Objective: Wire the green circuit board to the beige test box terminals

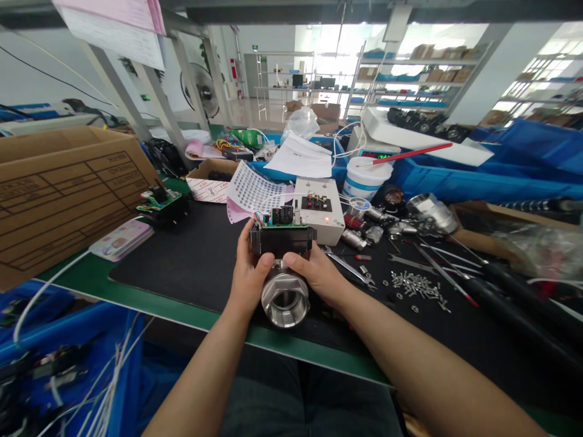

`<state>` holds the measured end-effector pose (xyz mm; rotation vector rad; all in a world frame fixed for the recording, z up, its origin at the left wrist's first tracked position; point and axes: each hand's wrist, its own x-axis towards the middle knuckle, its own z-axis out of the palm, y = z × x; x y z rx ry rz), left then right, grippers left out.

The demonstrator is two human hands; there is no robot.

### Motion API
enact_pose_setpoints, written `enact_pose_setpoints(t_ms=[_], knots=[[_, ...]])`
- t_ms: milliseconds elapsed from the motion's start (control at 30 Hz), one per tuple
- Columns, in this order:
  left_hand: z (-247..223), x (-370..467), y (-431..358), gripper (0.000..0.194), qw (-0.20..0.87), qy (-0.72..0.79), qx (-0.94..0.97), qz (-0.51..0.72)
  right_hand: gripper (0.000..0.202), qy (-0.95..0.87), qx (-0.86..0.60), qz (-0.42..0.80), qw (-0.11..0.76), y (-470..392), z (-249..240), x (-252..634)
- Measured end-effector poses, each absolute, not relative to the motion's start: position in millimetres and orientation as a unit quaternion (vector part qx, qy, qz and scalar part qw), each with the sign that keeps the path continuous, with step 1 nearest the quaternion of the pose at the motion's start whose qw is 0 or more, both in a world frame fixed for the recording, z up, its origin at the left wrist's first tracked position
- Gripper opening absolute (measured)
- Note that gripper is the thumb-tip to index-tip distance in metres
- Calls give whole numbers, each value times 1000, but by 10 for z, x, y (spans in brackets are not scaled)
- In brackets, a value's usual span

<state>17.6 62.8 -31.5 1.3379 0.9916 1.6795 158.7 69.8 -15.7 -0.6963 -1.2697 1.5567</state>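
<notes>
Above the near edge of the black mat, a steel valve topped by a black housing with an exposed circuit board is held between both hands. The left hand is wrapped around the housing's left side, thumb laid across the front; the right hand is closed on the right side. Just behind, a white control box is seen, and loose screws are scattered to the right.
</notes>
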Motion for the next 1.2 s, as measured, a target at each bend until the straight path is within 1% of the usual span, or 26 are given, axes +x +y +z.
enact_pose_setpoints(t_ms=[267, 400, 567, 767, 1200], knots=[[-294, 192, 617, 81, 385, 380, 520, 661, 73, -514, -292, 640, 491, 739, -189, 1554], [-298, 196, 614, 81, 386, 376, 519, 664, 70, -516, -284, 636, 499, 767, -240, 1534], [-313, 184, 613, 85, 385, 377, 521, 662, 72, -513, -267, 644, 500, 771, -244, 1540], [-321, 182, 618, 85, 379, 378, 523, 663, 62, -531, -269, 645, 479, 702, -157, 1594], [-309, 184, 629, 88, 376, 385, 521, 663, 62, -525, -289, 643, 477, 693, -160, 1603]])
